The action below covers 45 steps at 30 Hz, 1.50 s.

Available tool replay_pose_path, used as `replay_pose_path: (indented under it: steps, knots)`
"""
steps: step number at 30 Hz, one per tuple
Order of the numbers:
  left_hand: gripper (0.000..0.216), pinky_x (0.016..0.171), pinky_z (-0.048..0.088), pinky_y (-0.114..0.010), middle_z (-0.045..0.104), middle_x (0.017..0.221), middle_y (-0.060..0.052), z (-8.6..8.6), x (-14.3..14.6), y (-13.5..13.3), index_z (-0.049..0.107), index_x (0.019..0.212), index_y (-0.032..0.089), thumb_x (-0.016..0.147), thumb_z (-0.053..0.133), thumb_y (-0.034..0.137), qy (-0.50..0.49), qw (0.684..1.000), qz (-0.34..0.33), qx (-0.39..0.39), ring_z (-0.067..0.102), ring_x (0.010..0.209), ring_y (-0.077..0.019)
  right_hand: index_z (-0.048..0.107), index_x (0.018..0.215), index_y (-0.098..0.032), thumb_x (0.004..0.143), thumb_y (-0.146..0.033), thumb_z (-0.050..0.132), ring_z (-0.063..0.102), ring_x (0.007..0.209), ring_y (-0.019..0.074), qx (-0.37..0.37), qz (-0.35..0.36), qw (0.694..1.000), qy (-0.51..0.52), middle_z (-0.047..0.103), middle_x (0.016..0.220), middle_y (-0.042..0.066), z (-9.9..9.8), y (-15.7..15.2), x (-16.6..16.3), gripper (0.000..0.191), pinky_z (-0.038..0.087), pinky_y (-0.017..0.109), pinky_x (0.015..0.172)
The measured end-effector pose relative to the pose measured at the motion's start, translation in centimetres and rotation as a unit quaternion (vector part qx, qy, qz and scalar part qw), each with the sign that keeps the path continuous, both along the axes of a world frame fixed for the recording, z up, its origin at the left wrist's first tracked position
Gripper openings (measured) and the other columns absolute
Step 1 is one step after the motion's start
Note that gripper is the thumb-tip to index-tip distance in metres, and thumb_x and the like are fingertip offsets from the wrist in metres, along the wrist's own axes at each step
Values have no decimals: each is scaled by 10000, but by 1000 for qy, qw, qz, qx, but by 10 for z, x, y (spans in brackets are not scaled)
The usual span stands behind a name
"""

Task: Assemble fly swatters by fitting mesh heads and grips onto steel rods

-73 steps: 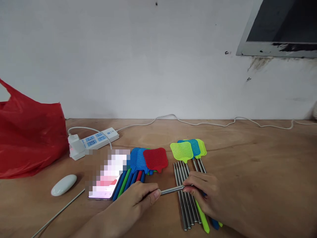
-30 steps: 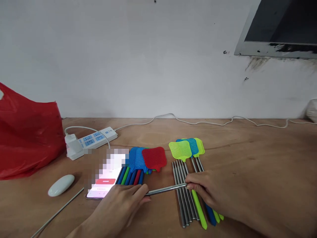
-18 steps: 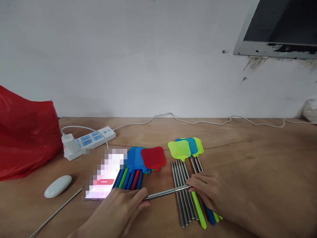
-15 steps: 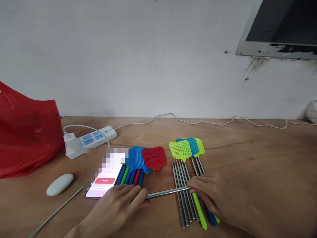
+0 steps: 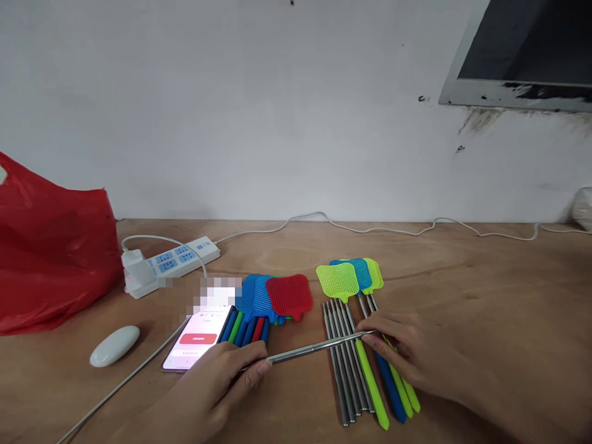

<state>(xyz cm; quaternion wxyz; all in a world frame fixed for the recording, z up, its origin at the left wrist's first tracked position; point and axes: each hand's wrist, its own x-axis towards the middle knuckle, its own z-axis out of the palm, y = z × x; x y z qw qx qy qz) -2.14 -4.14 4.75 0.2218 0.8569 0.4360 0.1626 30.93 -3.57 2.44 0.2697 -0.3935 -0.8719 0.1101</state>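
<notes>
Both hands hold one telescopic metal rod stretched across the wooden table. My left hand is closed round its thicker end near the phone. My right hand pinches the thin tip above a row of several bare metal rods. Beside them lie finished fly swatters with green and blue handles and yellow-green and blue mesh heads. A second bundle with red and blue heads lies by my left hand.
A lit phone lies left of the coloured handles. A white power strip with a plugged charger, a white oval device, a long thin rod and a red plastic bag occupy the left. A white cable runs along the wall.
The rod between my hands has been drawn out longer. My right hand moved right and slightly up with the tip, and my left hand slid a little left.
</notes>
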Motion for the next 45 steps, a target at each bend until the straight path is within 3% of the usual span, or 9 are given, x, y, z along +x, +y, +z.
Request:
replay_pose_path:
  steps: [5,10,16,25,32,35,38,41,45]
  knots:
    - [403,525,317,-272,611,676,17,-9,-4,7,546,824,247,1047,260,424,54,997,-57,12,567,582,-173,629,957,-217,1023,-271,443,618,648,145,-32,-6,999,-42,677,797,13,-3,2,10,205,453,268,582]
    - [357,491,261,-283,596,664,14,-13,-7,12,499,838,233,1068,244,329,122,984,-97,83,511,492,-174,592,930,-199,1033,-234,397,595,667,162,30,22,996,-75,639,784,27,-8,5,14,224,433,288,597]
    - [430,480,223,-300,614,667,-12,-28,8,11,454,835,229,1085,111,301,144,962,-144,182,542,485,-188,586,902,-176,1002,-130,366,551,646,171,93,84,991,-47,623,734,43,3,-2,-22,246,424,282,576]
    - [328,473,234,-300,651,661,-13,-33,17,9,451,920,227,1081,170,278,183,966,-112,142,598,501,-212,576,845,-175,1005,-150,361,546,607,152,64,66,996,-17,627,711,37,9,-1,-41,270,405,261,566]
    - [273,519,286,-316,681,782,-28,-18,28,4,509,872,215,1050,305,247,182,972,-116,94,637,614,-232,663,1007,-217,1008,-315,473,656,787,175,-46,18,998,28,722,891,35,10,9,-33,214,450,276,711]
    - [301,530,286,-320,679,806,-45,-10,35,4,540,804,210,1019,333,250,177,978,-75,81,643,654,-236,691,1035,-220,1032,-365,392,646,748,171,-76,-43,989,122,693,812,23,2,20,-27,332,461,281,709]
    - [329,547,289,-324,686,791,-57,-10,42,6,552,735,204,995,358,257,189,981,0,54,651,672,-250,705,929,-192,1041,-431,323,537,541,145,-105,-113,957,244,565,604,-13,-16,31,-21,464,409,268,554]
    - [336,553,284,-318,675,728,-64,-13,48,12,569,706,198,981,390,267,201,978,62,17,656,695,-265,702,868,-181,1030,-469,347,502,506,139,-133,-132,938,292,541,567,-18,-30,37,-16,486,373,265,507]
    - [160,560,308,-288,667,709,-26,-18,55,19,614,938,196,947,464,254,128,990,61,-13,638,647,-225,694,825,-178,1023,-467,375,498,504,137,-131,-135,940,285,530,551,-25,-33,37,-17,474,371,268,523]
